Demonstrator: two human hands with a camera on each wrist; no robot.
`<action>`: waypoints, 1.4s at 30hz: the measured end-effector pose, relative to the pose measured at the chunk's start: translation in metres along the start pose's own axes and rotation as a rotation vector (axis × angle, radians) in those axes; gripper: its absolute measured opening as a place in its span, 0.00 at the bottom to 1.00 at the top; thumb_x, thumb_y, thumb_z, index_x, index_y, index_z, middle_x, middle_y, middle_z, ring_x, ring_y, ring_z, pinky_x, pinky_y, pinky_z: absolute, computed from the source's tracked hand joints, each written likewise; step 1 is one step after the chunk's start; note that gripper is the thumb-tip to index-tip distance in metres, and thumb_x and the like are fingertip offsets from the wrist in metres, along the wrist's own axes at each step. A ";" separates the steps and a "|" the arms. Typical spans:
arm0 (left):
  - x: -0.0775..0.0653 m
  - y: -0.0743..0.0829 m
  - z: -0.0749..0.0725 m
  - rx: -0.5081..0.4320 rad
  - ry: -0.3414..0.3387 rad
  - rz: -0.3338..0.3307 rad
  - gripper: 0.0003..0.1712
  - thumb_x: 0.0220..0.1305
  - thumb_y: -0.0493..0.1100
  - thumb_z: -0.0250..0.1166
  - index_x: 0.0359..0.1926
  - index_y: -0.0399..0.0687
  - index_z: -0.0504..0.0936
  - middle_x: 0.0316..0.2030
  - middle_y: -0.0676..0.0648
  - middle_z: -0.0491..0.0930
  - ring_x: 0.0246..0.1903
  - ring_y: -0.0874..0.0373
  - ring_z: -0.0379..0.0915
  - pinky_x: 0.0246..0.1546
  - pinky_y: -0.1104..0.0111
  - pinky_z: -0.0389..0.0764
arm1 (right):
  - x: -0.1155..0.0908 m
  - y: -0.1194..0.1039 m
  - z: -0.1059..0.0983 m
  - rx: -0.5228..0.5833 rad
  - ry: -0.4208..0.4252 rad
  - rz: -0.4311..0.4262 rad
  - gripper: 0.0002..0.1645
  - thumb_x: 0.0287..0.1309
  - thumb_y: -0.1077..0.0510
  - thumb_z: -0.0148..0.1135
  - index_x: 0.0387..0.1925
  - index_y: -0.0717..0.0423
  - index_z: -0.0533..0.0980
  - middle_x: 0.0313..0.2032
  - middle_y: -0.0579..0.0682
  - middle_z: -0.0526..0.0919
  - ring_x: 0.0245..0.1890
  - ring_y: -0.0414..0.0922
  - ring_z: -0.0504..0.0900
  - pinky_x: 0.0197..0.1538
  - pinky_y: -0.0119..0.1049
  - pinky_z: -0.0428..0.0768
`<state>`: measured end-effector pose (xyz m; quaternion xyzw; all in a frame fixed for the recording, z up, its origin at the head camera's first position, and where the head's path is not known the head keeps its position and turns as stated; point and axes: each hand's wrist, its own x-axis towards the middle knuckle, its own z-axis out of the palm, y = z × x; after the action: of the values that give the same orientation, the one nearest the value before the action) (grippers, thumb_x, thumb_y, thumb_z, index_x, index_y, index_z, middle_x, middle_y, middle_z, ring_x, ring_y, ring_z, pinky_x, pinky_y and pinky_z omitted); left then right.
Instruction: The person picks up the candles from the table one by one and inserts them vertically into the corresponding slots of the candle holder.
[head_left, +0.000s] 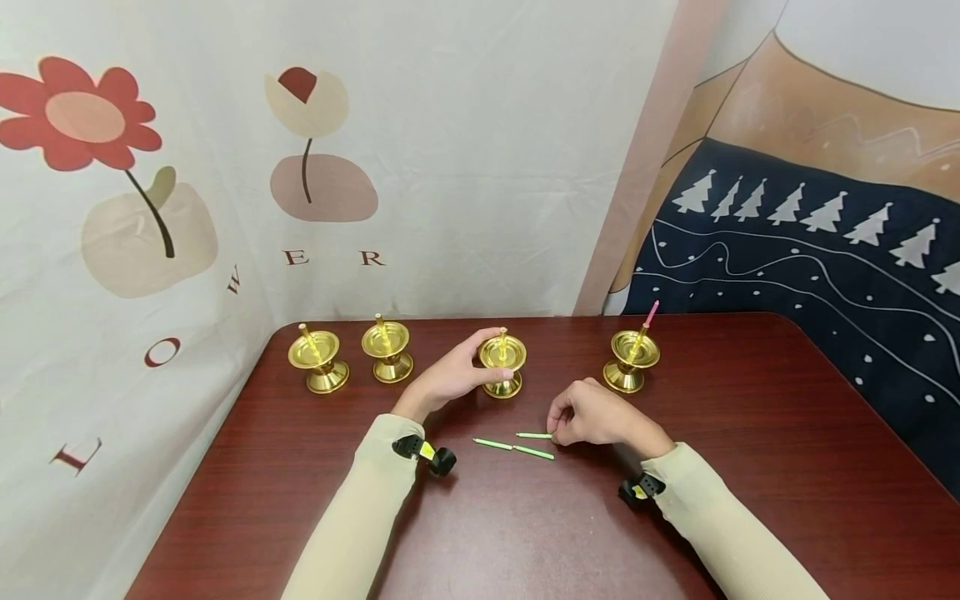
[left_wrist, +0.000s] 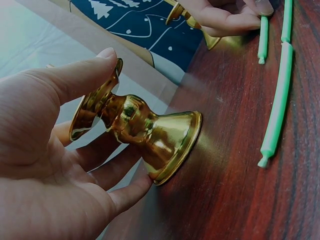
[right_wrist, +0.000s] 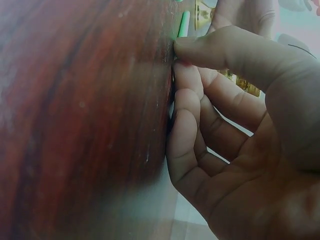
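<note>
My left hand grips a gold candle holder that stands upright on the table, its socket bare. In the left wrist view, the thumb lies along the dish rim and the fingers wrap behind the stem and base. Low over the tabletop, my right hand pinches one end of a thin green candle between thumb and fingers; the gripped end is hidden. Two more green candles lie end to end just in front of it.
Farther right stands a gold holder bearing a pink candle. Two candle-less holders are at the back left. A printed cloth hangs behind the dark red table.
</note>
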<state>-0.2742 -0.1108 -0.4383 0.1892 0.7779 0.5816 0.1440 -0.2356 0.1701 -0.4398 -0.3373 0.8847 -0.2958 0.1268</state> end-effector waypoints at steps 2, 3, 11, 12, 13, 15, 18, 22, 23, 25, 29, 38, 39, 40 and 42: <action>0.000 0.000 0.000 0.000 0.002 0.000 0.47 0.74 0.37 0.74 0.85 0.40 0.61 0.74 0.35 0.71 0.69 0.45 0.71 0.74 0.53 0.67 | 0.000 0.000 0.000 0.004 -0.003 0.006 0.10 0.53 0.65 0.80 0.25 0.47 0.88 0.20 0.34 0.79 0.24 0.33 0.75 0.30 0.30 0.74; 0.000 0.000 0.000 0.002 0.003 0.000 0.46 0.74 0.37 0.74 0.85 0.41 0.61 0.74 0.35 0.71 0.69 0.45 0.71 0.74 0.53 0.67 | 0.001 0.000 0.001 0.006 -0.005 0.010 0.10 0.53 0.64 0.80 0.25 0.47 0.87 0.20 0.34 0.78 0.24 0.33 0.75 0.30 0.30 0.74; 0.000 -0.001 -0.001 -0.003 0.001 -0.001 0.47 0.74 0.38 0.74 0.85 0.41 0.61 0.74 0.35 0.71 0.69 0.45 0.71 0.74 0.53 0.67 | 0.001 0.000 0.002 -0.009 0.006 0.002 0.13 0.53 0.65 0.80 0.24 0.45 0.87 0.20 0.32 0.79 0.24 0.32 0.75 0.30 0.30 0.74; 0.000 -0.001 -0.001 -0.003 0.001 -0.001 0.47 0.74 0.38 0.74 0.85 0.41 0.61 0.74 0.36 0.71 0.70 0.45 0.71 0.74 0.53 0.67 | 0.001 0.000 0.002 -0.013 0.007 -0.002 0.13 0.53 0.65 0.79 0.24 0.44 0.87 0.20 0.32 0.79 0.24 0.32 0.75 0.30 0.29 0.74; 0.000 -0.001 -0.001 -0.003 0.001 0.001 0.47 0.74 0.38 0.74 0.85 0.41 0.61 0.74 0.36 0.71 0.70 0.46 0.71 0.74 0.53 0.67 | 0.001 -0.001 0.002 -0.022 0.009 -0.008 0.13 0.53 0.66 0.79 0.23 0.44 0.87 0.20 0.31 0.79 0.24 0.32 0.75 0.30 0.29 0.74; 0.000 -0.001 -0.001 -0.002 0.003 0.005 0.47 0.74 0.38 0.74 0.85 0.40 0.61 0.74 0.36 0.71 0.70 0.45 0.71 0.74 0.53 0.67 | 0.002 -0.001 0.001 -0.039 0.014 -0.019 0.13 0.52 0.66 0.77 0.23 0.44 0.87 0.20 0.31 0.79 0.24 0.32 0.74 0.30 0.29 0.74; 0.000 -0.001 -0.001 0.003 0.003 0.008 0.47 0.74 0.39 0.74 0.85 0.40 0.61 0.75 0.36 0.71 0.70 0.45 0.70 0.75 0.52 0.66 | 0.001 0.000 0.000 -0.062 0.017 -0.027 0.13 0.52 0.66 0.76 0.22 0.44 0.86 0.20 0.31 0.78 0.24 0.32 0.74 0.30 0.30 0.73; 0.000 -0.001 -0.001 0.010 0.003 -0.002 0.47 0.74 0.40 0.75 0.85 0.42 0.61 0.75 0.36 0.70 0.71 0.45 0.70 0.75 0.52 0.65 | 0.001 0.002 0.001 -0.079 0.019 -0.024 0.13 0.51 0.65 0.76 0.22 0.43 0.85 0.20 0.31 0.77 0.24 0.32 0.73 0.30 0.31 0.73; -0.001 -0.001 -0.001 0.011 0.004 -0.005 0.47 0.74 0.40 0.75 0.85 0.42 0.61 0.75 0.36 0.70 0.71 0.45 0.70 0.76 0.52 0.65 | 0.001 0.002 0.001 -0.080 0.021 -0.024 0.13 0.51 0.64 0.76 0.22 0.43 0.85 0.19 0.31 0.77 0.23 0.32 0.73 0.30 0.31 0.72; -0.001 0.000 -0.001 0.010 0.003 -0.008 0.47 0.74 0.40 0.75 0.85 0.43 0.61 0.75 0.36 0.70 0.71 0.45 0.70 0.76 0.51 0.65 | 0.001 0.004 0.001 -0.081 0.026 -0.026 0.13 0.51 0.64 0.75 0.21 0.43 0.84 0.19 0.31 0.76 0.23 0.32 0.73 0.30 0.31 0.72; -0.002 0.000 0.000 0.008 0.003 -0.007 0.47 0.74 0.40 0.75 0.85 0.42 0.61 0.74 0.35 0.71 0.70 0.44 0.70 0.75 0.50 0.65 | 0.000 0.005 0.002 -0.075 0.027 -0.028 0.13 0.50 0.64 0.74 0.21 0.42 0.83 0.18 0.31 0.75 0.22 0.32 0.72 0.29 0.31 0.70; 0.000 0.000 0.002 0.010 -0.006 -0.005 0.46 0.75 0.41 0.74 0.85 0.43 0.61 0.74 0.36 0.71 0.70 0.46 0.71 0.75 0.53 0.66 | -0.001 0.004 -0.001 -0.080 0.029 -0.033 0.12 0.49 0.62 0.73 0.20 0.42 0.80 0.18 0.32 0.73 0.21 0.32 0.71 0.28 0.30 0.69; 0.000 0.000 0.002 0.009 -0.007 -0.006 0.46 0.75 0.40 0.74 0.85 0.43 0.61 0.74 0.36 0.72 0.70 0.46 0.71 0.75 0.53 0.66 | -0.001 0.004 -0.001 -0.078 0.036 -0.040 0.12 0.49 0.61 0.73 0.20 0.42 0.80 0.18 0.32 0.73 0.21 0.32 0.71 0.28 0.30 0.69; 0.001 0.000 0.003 0.006 -0.009 -0.005 0.46 0.75 0.40 0.74 0.85 0.43 0.60 0.73 0.36 0.72 0.69 0.46 0.71 0.74 0.53 0.66 | -0.001 0.004 -0.002 -0.079 0.047 -0.045 0.12 0.48 0.61 0.73 0.20 0.42 0.79 0.18 0.32 0.73 0.21 0.32 0.71 0.28 0.30 0.69; 0.001 0.000 0.004 0.002 -0.010 -0.003 0.46 0.75 0.40 0.74 0.85 0.42 0.60 0.72 0.35 0.73 0.69 0.45 0.72 0.74 0.53 0.67 | -0.001 0.004 -0.003 -0.087 0.074 -0.059 0.12 0.47 0.61 0.73 0.20 0.42 0.78 0.18 0.31 0.73 0.21 0.32 0.71 0.28 0.30 0.69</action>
<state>-0.2736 -0.1073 -0.4392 0.1908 0.7780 0.5798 0.1486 -0.2384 0.1742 -0.4394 -0.3574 0.8903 -0.2733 0.0703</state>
